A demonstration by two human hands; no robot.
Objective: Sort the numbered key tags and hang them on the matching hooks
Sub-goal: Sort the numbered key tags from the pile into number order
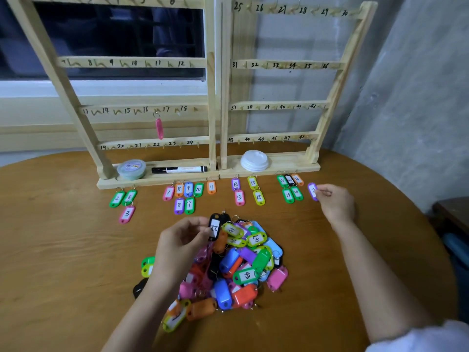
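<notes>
A heap of coloured key tags (pixel 243 265) lies on the round wooden table (pixel 63 250). My left hand (pixel 182 240) pinches a black tag marked 22 (pixel 215 227) at the heap's far edge. My right hand (pixel 335 203) pinches a purple tag (pixel 313 191) down on the table, right of the sorted tags. Sorted tags lie in rows before the racks: 2 and 3 (pixel 123 199), 7 to 11 (pixel 189 193), 13 and 15 (pixel 247 190), 19 to 21 (pixel 290 186). A pink tag (pixel 159 128) hangs on the left rack (pixel 142 110).
The right rack (pixel 279 106) carries hooks numbered 25 to 48. On the rack bases sit a round tub (pixel 131 169), a black marker (pixel 179 169) and a stack of white lids (pixel 254 160). A wall corner stands at the right.
</notes>
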